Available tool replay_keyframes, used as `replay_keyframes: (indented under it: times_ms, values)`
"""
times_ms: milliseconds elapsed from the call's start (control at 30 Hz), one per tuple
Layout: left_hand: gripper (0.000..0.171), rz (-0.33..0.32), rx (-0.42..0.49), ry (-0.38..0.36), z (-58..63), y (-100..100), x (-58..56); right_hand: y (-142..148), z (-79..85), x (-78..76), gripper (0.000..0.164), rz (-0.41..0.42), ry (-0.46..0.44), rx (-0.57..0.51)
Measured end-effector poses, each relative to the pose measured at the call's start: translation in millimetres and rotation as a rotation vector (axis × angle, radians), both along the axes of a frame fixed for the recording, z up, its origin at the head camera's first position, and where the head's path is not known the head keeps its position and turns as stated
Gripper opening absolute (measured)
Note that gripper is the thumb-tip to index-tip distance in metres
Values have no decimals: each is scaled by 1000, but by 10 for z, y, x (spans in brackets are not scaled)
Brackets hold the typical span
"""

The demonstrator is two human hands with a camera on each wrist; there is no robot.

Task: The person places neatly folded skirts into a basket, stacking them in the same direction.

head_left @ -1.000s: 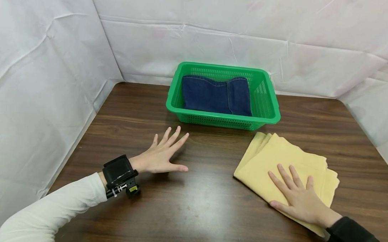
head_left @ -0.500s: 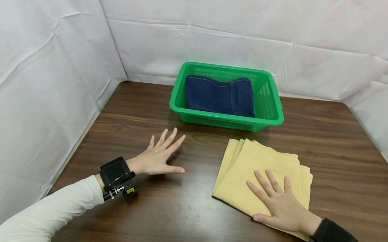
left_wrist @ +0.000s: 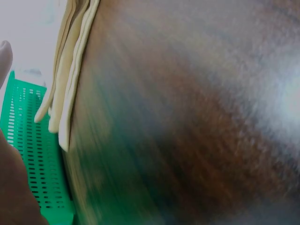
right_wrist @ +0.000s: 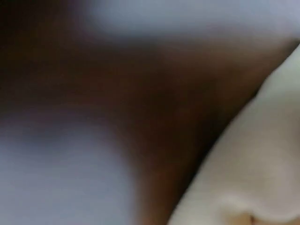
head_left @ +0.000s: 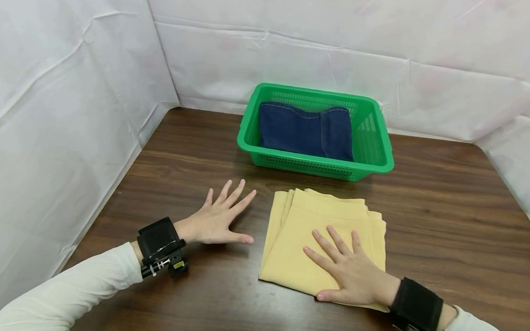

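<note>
A folded yellow cloth lies flat on the table in the head view, in front of the green basket. My right hand rests on its lower right part, palm down with fingers spread. To the left of the cloth is my left hand, held low near the tabletop, fingers straight and spread, holding nothing. The left wrist view shows the stacked edges of the cloth and a piece of my left hand. In the right wrist view everything is blurred; a pale surface fills the lower right.
Beyond the cloth stands a green plastic basket containing folded dark blue denim. White sheeting borders the brown wooden table at the back and both sides.
My right hand has slid the yellow cloth left across the table, turning it somewhat straighter, closer to my left hand. The left hand stays nearly still. The view has shifted slightly.
</note>
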State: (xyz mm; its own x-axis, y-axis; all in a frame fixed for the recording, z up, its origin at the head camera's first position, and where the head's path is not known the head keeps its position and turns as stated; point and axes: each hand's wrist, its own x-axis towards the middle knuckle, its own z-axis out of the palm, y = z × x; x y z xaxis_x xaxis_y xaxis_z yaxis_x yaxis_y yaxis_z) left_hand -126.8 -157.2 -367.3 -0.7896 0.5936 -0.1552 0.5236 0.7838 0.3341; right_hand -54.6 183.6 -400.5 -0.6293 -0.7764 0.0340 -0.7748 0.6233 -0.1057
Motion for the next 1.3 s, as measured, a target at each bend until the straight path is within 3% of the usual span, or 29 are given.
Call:
replay_keyframes:
  times_ms: [333, 467, 667, 833, 1000, 1300]
  values:
    - [100, -34, -22, -39, 0, 95, 26, -326, 38, -164, 79, 71, -66, 76]
    - [99, -62, -27, -69, -51, 162, 38, -382, 71, -193, 78, 77, -125, 96]
    - [98, -47, -76, -125, -151, 239, 23, -388, 126, -226, 74, 64, -216, 95]
    - [99, -45, -99, -139, -214, 264, 12, -322, 190, -233, 72, 43, -182, 97]
    - [100, -38, -115, -133, -251, 261, 14, -145, 195, -229, 71, -36, -104, 68]
    - [98, -16, -143, -108, -270, 245, 28, 164, 122, -102, 61, -329, -233, -95]
